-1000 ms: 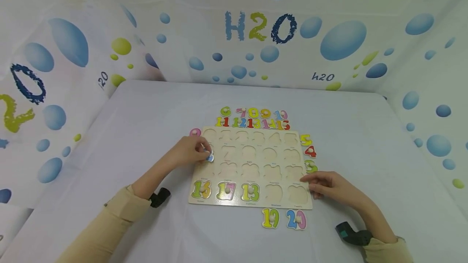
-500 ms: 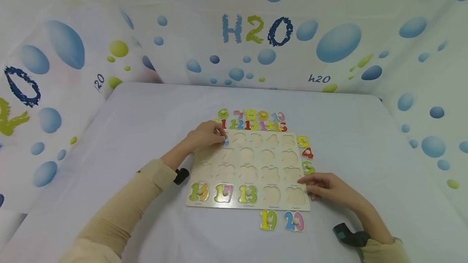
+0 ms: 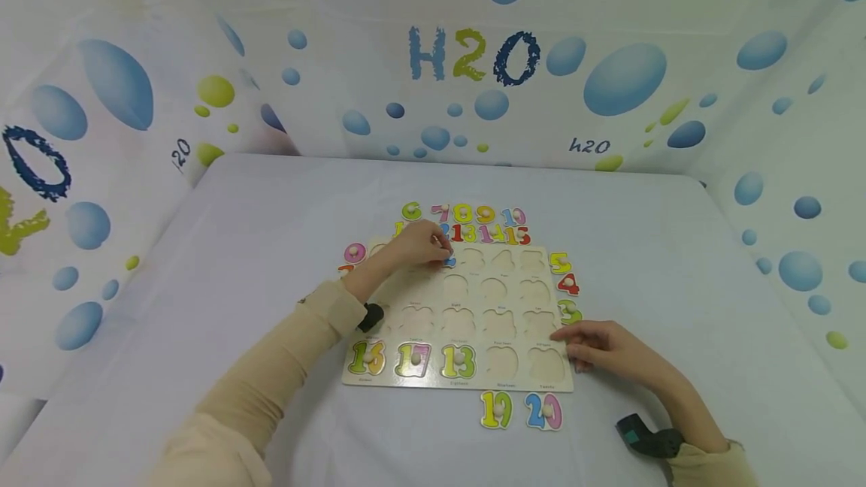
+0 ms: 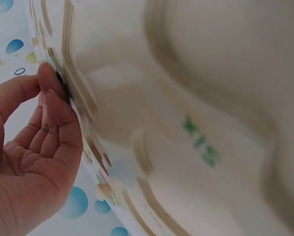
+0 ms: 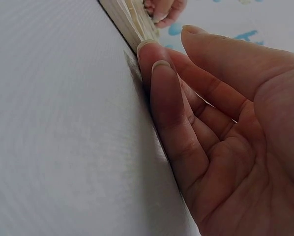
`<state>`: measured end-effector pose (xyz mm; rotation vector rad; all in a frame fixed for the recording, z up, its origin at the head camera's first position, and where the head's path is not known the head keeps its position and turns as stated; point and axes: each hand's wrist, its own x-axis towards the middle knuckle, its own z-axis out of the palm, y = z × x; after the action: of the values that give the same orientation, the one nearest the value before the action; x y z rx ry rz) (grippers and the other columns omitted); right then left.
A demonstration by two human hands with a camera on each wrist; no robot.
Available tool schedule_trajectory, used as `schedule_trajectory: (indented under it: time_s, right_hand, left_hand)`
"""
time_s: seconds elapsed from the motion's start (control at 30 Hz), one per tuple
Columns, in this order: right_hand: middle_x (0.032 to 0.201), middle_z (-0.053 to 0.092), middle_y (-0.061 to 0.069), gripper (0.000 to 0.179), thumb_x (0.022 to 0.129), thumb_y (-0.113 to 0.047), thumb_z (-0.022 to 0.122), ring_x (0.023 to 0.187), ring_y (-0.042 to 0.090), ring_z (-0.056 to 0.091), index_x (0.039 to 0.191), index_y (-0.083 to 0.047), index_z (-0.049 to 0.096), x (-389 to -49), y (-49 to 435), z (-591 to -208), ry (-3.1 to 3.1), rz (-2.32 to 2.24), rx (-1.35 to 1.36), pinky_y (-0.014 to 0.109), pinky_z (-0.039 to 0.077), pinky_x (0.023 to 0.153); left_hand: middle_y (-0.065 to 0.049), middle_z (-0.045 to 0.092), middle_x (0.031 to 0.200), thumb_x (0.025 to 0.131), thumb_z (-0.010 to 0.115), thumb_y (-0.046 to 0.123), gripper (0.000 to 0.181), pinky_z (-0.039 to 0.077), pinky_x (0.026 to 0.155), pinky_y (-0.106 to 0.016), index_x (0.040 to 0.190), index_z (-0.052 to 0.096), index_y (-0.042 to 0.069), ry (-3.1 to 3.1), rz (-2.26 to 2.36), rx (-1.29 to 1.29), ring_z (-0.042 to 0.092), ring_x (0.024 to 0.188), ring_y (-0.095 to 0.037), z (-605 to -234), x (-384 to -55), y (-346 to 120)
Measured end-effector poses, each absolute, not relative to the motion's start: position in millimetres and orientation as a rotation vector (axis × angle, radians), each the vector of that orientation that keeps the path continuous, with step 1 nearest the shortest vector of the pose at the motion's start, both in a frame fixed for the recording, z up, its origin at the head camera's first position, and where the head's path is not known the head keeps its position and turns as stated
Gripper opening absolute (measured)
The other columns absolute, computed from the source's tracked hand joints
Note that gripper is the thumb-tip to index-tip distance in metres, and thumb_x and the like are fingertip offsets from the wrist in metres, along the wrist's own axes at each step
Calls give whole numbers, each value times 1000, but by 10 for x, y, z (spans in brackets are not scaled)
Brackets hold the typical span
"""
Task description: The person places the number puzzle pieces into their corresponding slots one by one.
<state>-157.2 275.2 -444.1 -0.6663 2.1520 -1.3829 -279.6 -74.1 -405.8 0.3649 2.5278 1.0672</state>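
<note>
A wooden number puzzle board (image 3: 433, 297) lies flat, with rows of shaped recesses. My left hand (image 3: 418, 244) is over its top row, thumb and fingertips pinching a small blue number piece (image 3: 449, 263). Most of that piece is hidden by the fingers, and it looks like a 2. In the left wrist view the fingertips meet low against the board face. My right hand (image 3: 598, 348) lies at the board's right edge, its fingertips touching the edge, and holds nothing. Pieces 16 (image 3: 367, 358), 17 (image 3: 413, 359) and a green-yellow piece (image 3: 459, 361) sit in the bottom row.
Behind the board lie two rows of number pieces, including a yellow 8 (image 3: 463, 213). Pieces 5 (image 3: 560, 263), 4 (image 3: 568, 284) and 3 (image 3: 570, 312) line the right side. In front lie 19 (image 3: 497, 409) and 20 (image 3: 544, 412). A pink 0 (image 3: 355, 252) is at left.
My left hand has carried the blue piece from the board's left edge up and rightward along the top row. My right hand has stayed at the board's right edge.
</note>
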Motion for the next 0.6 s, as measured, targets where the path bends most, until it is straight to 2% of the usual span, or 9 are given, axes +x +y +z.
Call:
schedule_trajectory:
  time_s: [0.3, 0.5, 0.6]
  right_hand:
    - [92, 62, 12, 27, 95, -8, 54, 67, 18, 58, 118, 6, 58, -1577, 2750, -4440, 2143, -1387, -677, 27, 51, 62]
    - [93, 62, 13, 28, 95, -8, 54, 67, 18, 58, 119, 7, 57, -1566, 2743, -4430, 2143, -1387, -656, 27, 51, 62]
    - [92, 61, 13, 28, 95, -9, 54, 67, 18, 59, 119, 6, 58, -1564, 2746, -4423, 2147, -1383, -651, 27, 51, 62]
  left_hand:
    - [-4, 62, 75, 85, 67, 11, 5, 45, 63, -24, 85, 67, 5, 2602, 918, 339, 56, 65, -14, -4049, -2799, -704]
    - [-3, 61, 79, 89, 64, 15, 22, 44, 69, -28, 108, 62, 6, 2633, 882, 437, 56, 69, -16, -3944, -2702, -837]
    - [-5, 63, 74, 90, 63, 15, 26, 47, 66, -29, 113, 60, 4, 2587, 932, 449, 61, 67, -18, -3834, -2633, -1084]
